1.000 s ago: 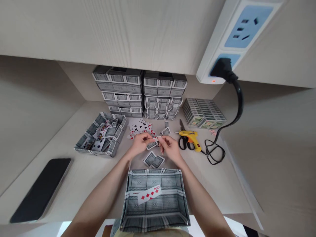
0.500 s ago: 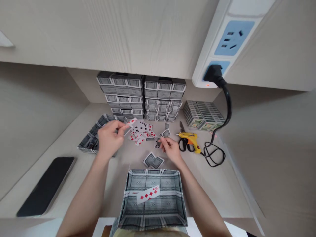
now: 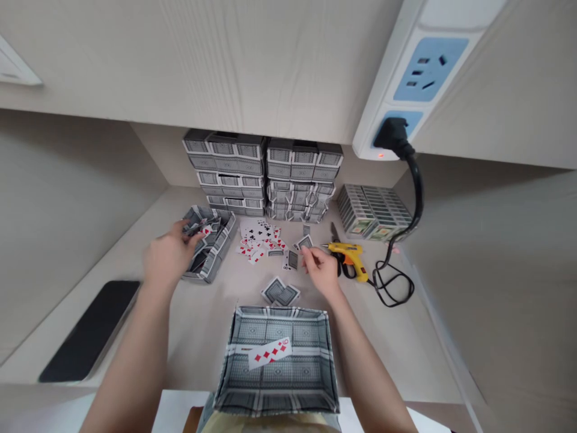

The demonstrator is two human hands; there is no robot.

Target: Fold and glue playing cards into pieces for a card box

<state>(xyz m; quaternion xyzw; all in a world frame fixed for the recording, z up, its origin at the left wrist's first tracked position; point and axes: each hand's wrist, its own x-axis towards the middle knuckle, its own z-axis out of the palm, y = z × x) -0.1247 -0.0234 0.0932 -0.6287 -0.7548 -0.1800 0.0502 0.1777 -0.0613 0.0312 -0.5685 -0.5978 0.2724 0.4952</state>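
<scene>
My left hand (image 3: 169, 255) is over a small box (image 3: 211, 267) made of playing cards at the left. Its thumb and fingers are apart. Beside the thumb tip, inside the box, lies a card piece with a red heart (image 3: 206, 231), among other cut pieces. My right hand (image 3: 321, 267) has curled fingers, with the fingertips at the lower edge of a face-down playing card (image 3: 304, 242). An eight card (image 3: 290, 260) lies just left of them. Near me is a larger open card box (image 3: 300, 331), holding a loose diamond card (image 3: 270, 353).
Face-up cards (image 3: 256, 234) are piled mid-table, with face-down cards (image 3: 280, 293) nearer me. Stacked card boxes (image 3: 232, 159) stand behind. A yellow glue gun (image 3: 351, 255), scissors (image 3: 336, 234) and packed decks (image 3: 376, 210) are right; a phone (image 3: 92, 331) is left. A power strip (image 3: 406, 90) overhangs.
My left hand has moved left with the heart card piece to the small box, and its fingers have parted. The small box has shifted and turned. My right hand has moved slightly right and up.
</scene>
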